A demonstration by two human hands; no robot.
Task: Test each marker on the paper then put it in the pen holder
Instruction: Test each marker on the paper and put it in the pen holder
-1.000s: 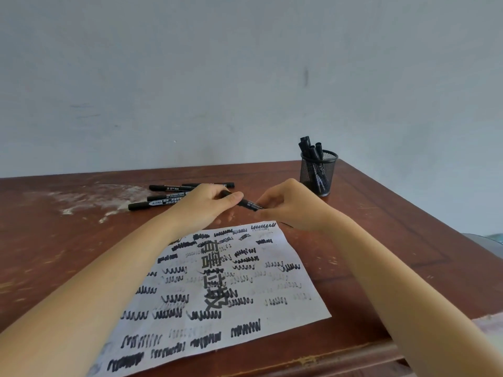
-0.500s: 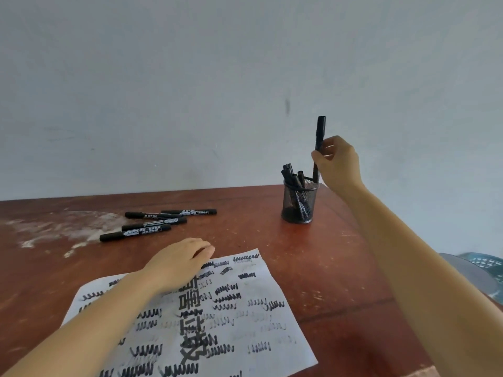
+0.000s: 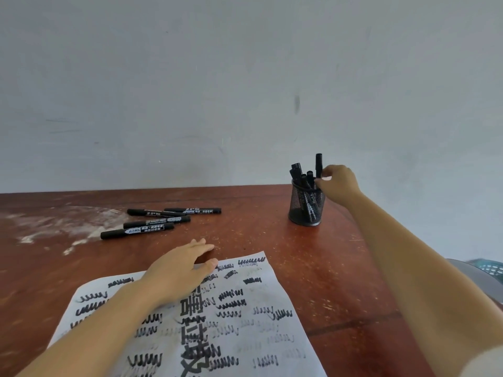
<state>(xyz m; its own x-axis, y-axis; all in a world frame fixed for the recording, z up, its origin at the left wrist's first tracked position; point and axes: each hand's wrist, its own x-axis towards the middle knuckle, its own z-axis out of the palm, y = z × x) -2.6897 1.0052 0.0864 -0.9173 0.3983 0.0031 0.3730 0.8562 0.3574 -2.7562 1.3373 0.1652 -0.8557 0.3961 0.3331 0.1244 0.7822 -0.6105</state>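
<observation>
A black mesh pen holder (image 3: 307, 206) stands at the back right of the wooden table and holds several black markers. My right hand (image 3: 337, 185) is at its rim and pinches one upright black marker (image 3: 318, 164) whose lower part is inside the holder. Several more black markers (image 3: 152, 223) lie loose on the table at the back left. A white paper (image 3: 245, 317) covered in black scribbles lies in front of me. My left hand (image 3: 181, 268) rests flat on the paper's top edge, fingers straight, holding nothing.
The table (image 3: 326, 268) has a pale scuffed patch (image 3: 54, 224) at the far left. A plain grey wall rises behind the table. Past the table's right edge sits a green basket (image 3: 490, 268).
My right hand has lowered the marker from above the holder down into it. My left hand has let go of the marker and settled flat on the paper's top edge.
</observation>
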